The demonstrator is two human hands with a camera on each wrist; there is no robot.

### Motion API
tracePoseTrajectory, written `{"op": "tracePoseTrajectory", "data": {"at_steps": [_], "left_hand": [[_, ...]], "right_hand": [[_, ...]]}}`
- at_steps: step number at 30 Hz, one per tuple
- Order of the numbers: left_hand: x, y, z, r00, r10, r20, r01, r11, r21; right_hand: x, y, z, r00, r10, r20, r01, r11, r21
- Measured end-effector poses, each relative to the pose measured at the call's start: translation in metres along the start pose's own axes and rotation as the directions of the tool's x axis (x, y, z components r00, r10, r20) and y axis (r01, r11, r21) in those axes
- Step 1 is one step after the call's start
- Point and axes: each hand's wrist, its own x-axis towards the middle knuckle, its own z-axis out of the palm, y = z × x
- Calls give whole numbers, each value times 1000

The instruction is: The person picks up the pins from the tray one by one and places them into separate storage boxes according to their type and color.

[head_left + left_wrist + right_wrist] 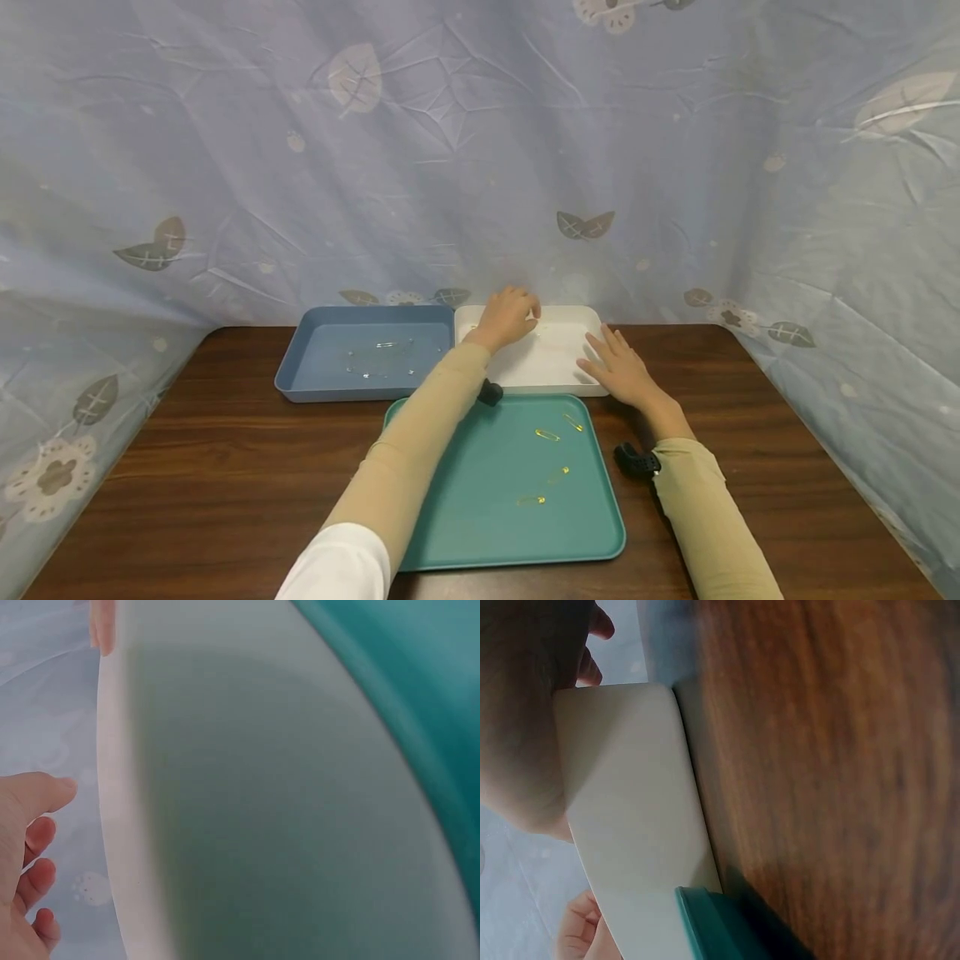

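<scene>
My left hand (508, 318) hangs over the white tray (558, 354) with its fingers loosely bent. In the left wrist view the thumb (49, 793) is apart from the fingers, and nothing shows between them. Faint small gold bits lie in the white tray near this hand. My right hand (628, 373) has its fingers spread, with the fingertips right at that tray's right rim. Nearer to me, the green tray (502, 533) holds several gold safety pins (547, 435), scattered on its right half. The left forearm covers the green tray's left side.
A blue tray (322, 395) stands beside the white one on the left, with silver safety pins (387, 344) in it. All the trays stand on a dark wooden table (202, 483). A patterned curtain (450, 167) hangs right behind them.
</scene>
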Motion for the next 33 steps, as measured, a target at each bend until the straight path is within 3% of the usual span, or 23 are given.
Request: {"op": "tracePoseTrajectory", "data": {"at_steps": [12, 22, 33], "left_hand": [[-17, -5, -17, 998, 66, -12, -67, 997, -31], [-46, -5, -25, 985, 162, -57, -167, 980, -110], [-79, 8, -26, 974, 210, -87, -222, 960, -171]], "right_hand": [[0, -1, -1, 1000, -12, -7, 12, 1000, -1], [-1, 0, -4, 1000, -11, 5, 11, 1000, -5], [-1, -3, -4, 1000, -11, 6, 11, 1000, 5]]}}
